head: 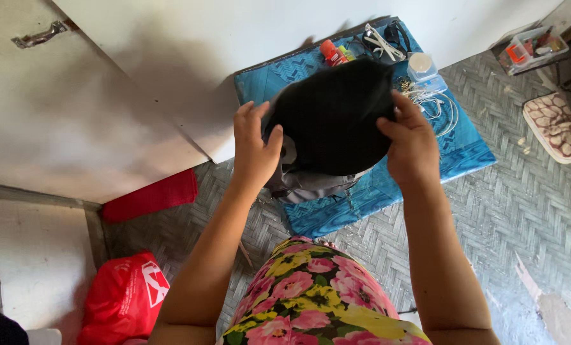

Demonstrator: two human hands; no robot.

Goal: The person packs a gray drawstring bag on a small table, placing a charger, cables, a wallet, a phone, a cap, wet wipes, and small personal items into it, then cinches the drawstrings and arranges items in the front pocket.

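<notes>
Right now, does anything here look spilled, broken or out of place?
Nothing looks spilled or broken. Both hands, left hand and right hand, hold a black cloth over a grey bag. Only the white cables lie tangled on the blue mat, among small loose items.

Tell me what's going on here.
A person holds a black bag with both hands, the left hand on one side and the right hand on the other, over a blue mat on the woven floor. Its grey underside shows. White cables, a small clear box and an orange bottle lie on the mat.
</notes>
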